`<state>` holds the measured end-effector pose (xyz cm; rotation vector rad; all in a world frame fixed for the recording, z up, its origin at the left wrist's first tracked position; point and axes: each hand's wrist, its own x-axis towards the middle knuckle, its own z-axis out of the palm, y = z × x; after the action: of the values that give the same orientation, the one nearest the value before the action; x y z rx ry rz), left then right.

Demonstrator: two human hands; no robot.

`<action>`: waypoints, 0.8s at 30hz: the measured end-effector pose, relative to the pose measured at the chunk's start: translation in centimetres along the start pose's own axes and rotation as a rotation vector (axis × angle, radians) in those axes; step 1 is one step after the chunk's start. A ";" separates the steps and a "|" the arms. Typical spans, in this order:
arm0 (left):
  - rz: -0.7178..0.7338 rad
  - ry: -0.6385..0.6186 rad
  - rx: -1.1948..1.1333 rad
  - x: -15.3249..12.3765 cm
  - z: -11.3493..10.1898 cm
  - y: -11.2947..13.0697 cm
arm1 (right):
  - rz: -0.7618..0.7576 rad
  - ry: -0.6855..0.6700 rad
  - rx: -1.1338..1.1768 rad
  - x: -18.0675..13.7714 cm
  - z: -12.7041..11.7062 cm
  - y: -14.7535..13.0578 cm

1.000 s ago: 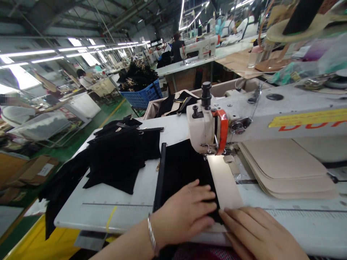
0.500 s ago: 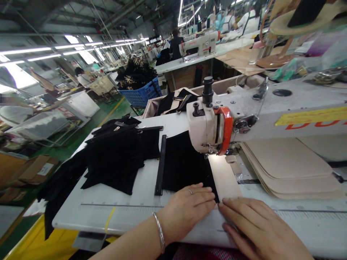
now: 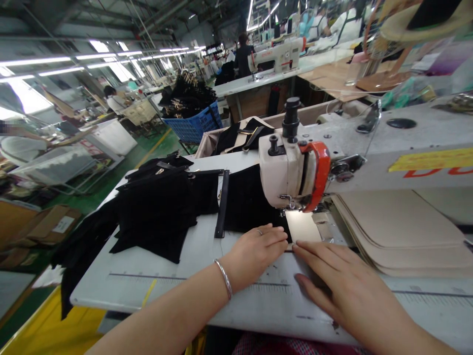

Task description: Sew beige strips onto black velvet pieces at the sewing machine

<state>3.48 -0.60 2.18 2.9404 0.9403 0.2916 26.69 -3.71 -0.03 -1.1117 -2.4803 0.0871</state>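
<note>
A black fabric panel and a beige piece lie together under the head of the sewing machine. My left hand rests flat on the near edge of the black panel, fingers stretched out. Beside it, my right hand lies flat with fingertips on the near end of the beige piece. A black strip runs along the panel's left edge.
A heap of black fabric pieces covers the table's left. Stacked beige panels lie under the machine arm at right. A blue crate of black parts stands behind. Other people work at far tables.
The black panel and beige piece have fed away from me under the machine head. Both hands followed them forward, staying flat on the near edges.
</note>
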 end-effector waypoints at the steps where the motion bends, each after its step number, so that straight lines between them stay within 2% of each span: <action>1: -0.002 0.001 0.007 0.2 0.1 -0.3 | 0.010 -0.006 -0.002 0.3 0.0 0.1; 8: -0.022 0.032 -0.019 1.5 0.5 -2.2 | 0.028 -0.048 -0.031 2.4 0.3 1.1; 17: -0.146 0.054 -0.032 2.6 1.2 -4.2 | 0.034 -0.067 -0.103 4.5 0.5 2.1; 24: -0.199 0.082 -0.052 2.8 1.7 -4.9 | 0.043 -0.063 -0.116 5.2 1.0 2.6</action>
<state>3.21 5.03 0.46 2.7789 1.2049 0.4231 24.99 1.96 0.27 -1.2273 -2.5456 -0.0092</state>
